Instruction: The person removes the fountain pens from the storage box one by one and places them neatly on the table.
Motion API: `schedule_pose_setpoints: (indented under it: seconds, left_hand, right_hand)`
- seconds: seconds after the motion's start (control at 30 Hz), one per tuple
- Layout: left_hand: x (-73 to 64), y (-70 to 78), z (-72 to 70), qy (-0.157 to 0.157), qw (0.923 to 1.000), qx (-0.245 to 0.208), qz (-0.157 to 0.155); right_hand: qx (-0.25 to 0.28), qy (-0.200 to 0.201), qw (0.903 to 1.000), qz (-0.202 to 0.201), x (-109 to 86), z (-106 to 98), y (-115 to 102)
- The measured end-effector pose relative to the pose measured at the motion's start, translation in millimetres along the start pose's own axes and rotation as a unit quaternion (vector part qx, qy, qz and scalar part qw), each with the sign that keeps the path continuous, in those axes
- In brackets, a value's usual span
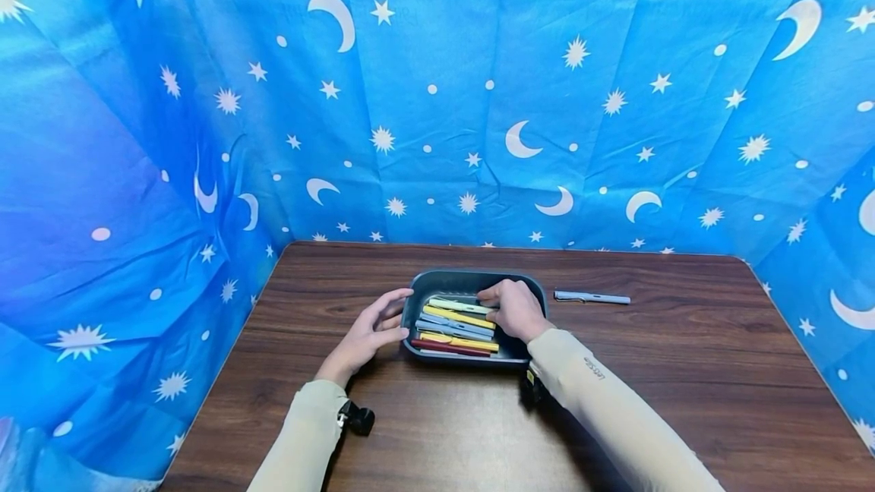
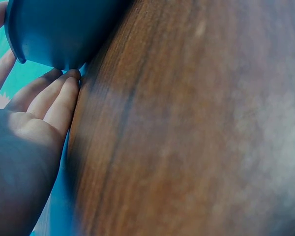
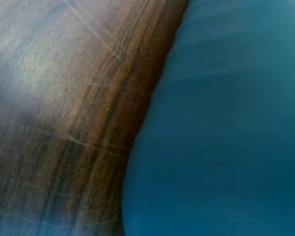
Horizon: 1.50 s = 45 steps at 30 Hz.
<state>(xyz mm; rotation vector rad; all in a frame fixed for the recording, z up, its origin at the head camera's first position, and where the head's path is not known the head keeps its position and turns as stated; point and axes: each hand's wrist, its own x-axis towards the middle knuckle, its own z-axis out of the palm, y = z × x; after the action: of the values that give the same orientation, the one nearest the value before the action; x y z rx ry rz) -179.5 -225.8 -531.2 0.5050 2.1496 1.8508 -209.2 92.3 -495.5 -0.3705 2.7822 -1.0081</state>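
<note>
A dark grey rectangular bin holds several pens lying side by side: a pale green pen, yellow pens, blue-grey pens and a dark red pen. My right hand reaches into the bin from the right, thumb and fingers pinching the right end of the pale green pen. Against the bin's left side rests my left hand, its fingers spread and loosely bent. In the left wrist view, fingertips touch the bin's outer wall. The right wrist view shows no fingers.
A single blue-grey pen lies on the brown wooden table, right of the bin. Blue cloth with white moons and stars hangs behind the table and at both sides. A sleeve fills much of the right wrist view.
</note>
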Motion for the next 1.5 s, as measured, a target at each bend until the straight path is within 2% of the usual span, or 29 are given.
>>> schedule_pose_setpoints:
  seconds: [0.23, 0.6, 0.87, 1.23, 1.5]
  left_hand:
    - [0.2, -0.9, 0.3, -0.003, 1.0000, -0.004, 0.006]
    - [1.2, -3.3, -0.4, -0.004, 0.9999, -0.008, 0.010]
    - [0.6, -1.6, 0.3, -0.003, 0.9999, -0.007, 0.007]
    - [0.6, -1.6, -0.1, -0.001, 1.0000, -0.004, 0.005]
    - [0.6, -1.0, -0.2, -0.001, 1.0000, -0.004, 0.004]
  right_hand:
    - [-0.024, 0.011, 0.9994, -0.021, -2.0, 0, -2]
    - [-0.041, 0.023, 0.9986, -0.025, -1.5, 0, -1]
    - [-0.098, 0.041, 0.9939, -0.029, -1.2, 3, -1]
    - [-0.135, 0.031, 0.9900, -0.026, -3.3, 3, -7]
    - [-0.155, 0.039, 0.9866, -0.031, -7.1, 1, -10]
